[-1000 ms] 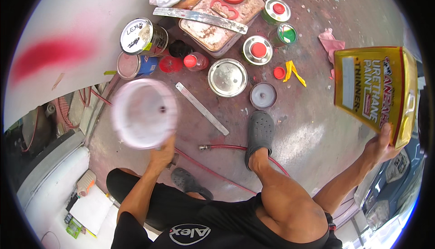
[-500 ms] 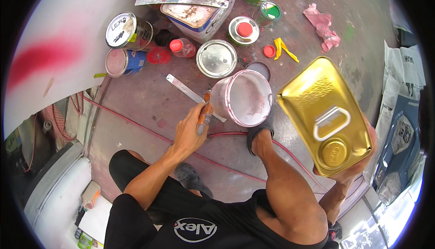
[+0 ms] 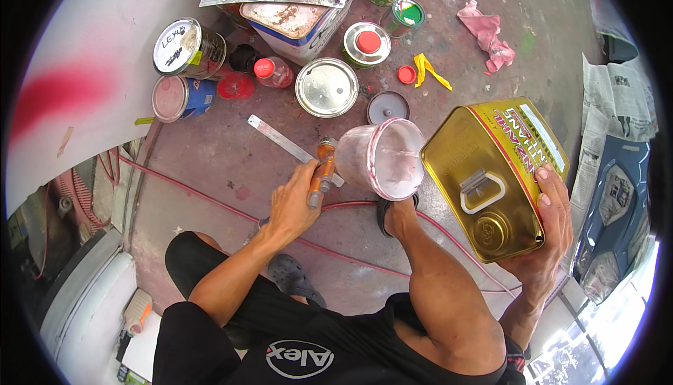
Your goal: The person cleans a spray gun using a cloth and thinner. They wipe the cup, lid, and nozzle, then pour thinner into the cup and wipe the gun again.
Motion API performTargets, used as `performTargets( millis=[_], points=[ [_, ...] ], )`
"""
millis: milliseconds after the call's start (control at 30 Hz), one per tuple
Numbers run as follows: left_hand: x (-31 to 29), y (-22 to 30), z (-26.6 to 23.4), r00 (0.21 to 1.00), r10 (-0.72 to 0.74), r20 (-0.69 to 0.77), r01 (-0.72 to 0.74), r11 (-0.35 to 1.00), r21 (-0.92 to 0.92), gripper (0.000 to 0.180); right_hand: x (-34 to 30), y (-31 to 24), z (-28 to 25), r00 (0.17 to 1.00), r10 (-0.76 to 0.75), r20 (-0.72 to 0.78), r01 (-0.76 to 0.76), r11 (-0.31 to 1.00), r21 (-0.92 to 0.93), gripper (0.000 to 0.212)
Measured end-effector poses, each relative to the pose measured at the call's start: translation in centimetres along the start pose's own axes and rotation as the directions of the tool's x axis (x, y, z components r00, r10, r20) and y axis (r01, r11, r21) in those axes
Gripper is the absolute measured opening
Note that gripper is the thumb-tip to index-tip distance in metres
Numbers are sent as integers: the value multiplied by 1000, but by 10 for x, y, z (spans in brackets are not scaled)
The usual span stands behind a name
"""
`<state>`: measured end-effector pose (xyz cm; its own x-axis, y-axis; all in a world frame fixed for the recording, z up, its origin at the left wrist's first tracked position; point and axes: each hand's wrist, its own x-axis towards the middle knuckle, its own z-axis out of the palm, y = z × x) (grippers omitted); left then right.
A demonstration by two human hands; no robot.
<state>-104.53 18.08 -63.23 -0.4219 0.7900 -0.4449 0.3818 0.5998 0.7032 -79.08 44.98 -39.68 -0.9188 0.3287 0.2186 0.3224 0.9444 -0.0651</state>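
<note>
My left hand [image 3: 291, 199] is closed around the orange body of what looks like a spray gun [image 3: 324, 171]. Attached to it is a white, paint-smeared cup [image 3: 361, 157], tilted with its mouth toward the right. In my right hand [image 3: 550, 220] is a rectangular gold tin [image 3: 484, 153] with a wire handle, tipped so one corner meets the cup's rim. A thin pale streak of liquid shows inside the cup by that corner. Below the gun, a metal ruler [image 3: 284, 143] lies on the floor.
Ahead are a round silver-lidded can [image 3: 327, 88], a grey lid [image 3: 388, 108], a red-capped bottle [image 3: 273, 72] and a large stained container [image 3: 301, 24]. A red hose [image 3: 203, 192] crosses the floor by my feet. A blue panel [image 3: 613, 206] lies right.
The gold tin has tipped further, showing its printed side, and its corner has come to the cup. The cup has turned more toward the tin; the pale streak has appeared inside.
</note>
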Motion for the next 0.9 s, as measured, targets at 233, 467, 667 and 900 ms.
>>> performTargets(
  millis=[233, 467, 667, 900],
  points=[
    [0, 1, 3, 1000, 12, 24, -12, 1000, -14, 58, -4, -5, -2, 999, 2, 34, -2, 1000, -14, 95],
    [-1, 0, 4, 999, 4, 36, -3, 1000, -14, 58, -5, -9, -7, 996, -23, 84, 28, 998, -64, 104],
    [-3, -4, 12, 996, 88, -33, -89, 995, -34, 56, -4, -2, -14, 994, -36, 103, 41, 998, -53, 105],
    [0, 3, 9, 998, 54, -28, -56, 993, -102, 62, -9, 17, 8, 998, 39, -57, -25, 972, 233, 110]
  ],
)
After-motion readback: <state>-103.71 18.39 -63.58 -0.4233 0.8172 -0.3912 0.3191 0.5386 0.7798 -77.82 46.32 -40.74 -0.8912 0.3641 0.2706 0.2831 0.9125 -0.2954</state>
